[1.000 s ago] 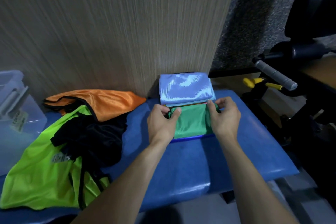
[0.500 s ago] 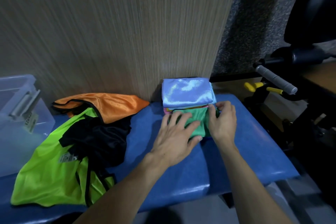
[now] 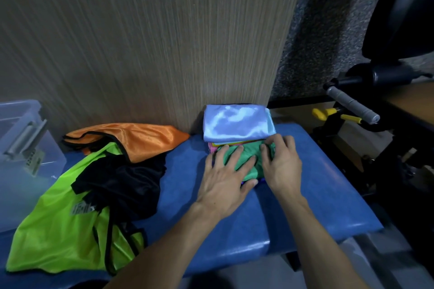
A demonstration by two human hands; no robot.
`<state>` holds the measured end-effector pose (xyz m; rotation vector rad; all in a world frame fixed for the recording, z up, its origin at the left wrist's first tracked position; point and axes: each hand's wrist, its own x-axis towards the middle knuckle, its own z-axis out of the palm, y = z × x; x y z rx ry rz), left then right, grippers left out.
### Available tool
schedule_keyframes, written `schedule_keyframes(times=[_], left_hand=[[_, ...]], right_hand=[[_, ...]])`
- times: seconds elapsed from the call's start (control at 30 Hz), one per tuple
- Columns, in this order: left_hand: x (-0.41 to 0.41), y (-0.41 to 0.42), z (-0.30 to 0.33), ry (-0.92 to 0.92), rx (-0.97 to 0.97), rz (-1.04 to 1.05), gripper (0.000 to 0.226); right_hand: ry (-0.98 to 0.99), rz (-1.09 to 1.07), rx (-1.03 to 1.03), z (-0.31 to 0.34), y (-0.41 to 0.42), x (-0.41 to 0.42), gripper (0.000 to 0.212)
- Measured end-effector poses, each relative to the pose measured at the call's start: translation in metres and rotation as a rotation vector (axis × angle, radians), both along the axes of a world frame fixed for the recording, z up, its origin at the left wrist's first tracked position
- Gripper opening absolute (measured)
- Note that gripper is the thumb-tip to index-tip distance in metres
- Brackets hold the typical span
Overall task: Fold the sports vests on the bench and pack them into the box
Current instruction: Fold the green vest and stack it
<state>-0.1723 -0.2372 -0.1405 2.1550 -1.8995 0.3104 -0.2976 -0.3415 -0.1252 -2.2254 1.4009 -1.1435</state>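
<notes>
- Blue padded bench [image 3: 293, 206] against a wood-grain wall, green vest [image 3: 244, 159] folded by the pale blue stack [image 3: 237, 124].
- Left hand [image 3: 225, 180] presses it flat, fingers straight.
- Right hand [image 3: 281, 164] curls its fingers into the vest's far edge.
- Clear box [image 3: 21, 148] waits far left.

No legible text: grey print on lime vest [image 3: 70, 225], label on plastic box [image 3: 23, 148] both unreadable.

left hand [image 3: 225, 178] flat, right hand [image 3: 280, 163] curled

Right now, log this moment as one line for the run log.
step: folding green vest | left hand: flat, pressing vest | right hand: fingers curled on vest edge | unfolded: lime vest, orange vest | box: left
</notes>
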Motion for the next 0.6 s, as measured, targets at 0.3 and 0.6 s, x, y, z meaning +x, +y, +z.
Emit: schedule_keyframes(times=[0.3,0.6], left_hand=[[0.012,0.004,0.022,0.037,0.102,-0.069,0.061],[0.010,-0.006,0.055,0.000,0.101,-0.124,0.054]], right_hand=[[-0.079,0.016,0.123,0.004,0.005,-0.006,0.013],[-0.107,-0.034,0.311,0.041,0.008,0.005,0.056]])
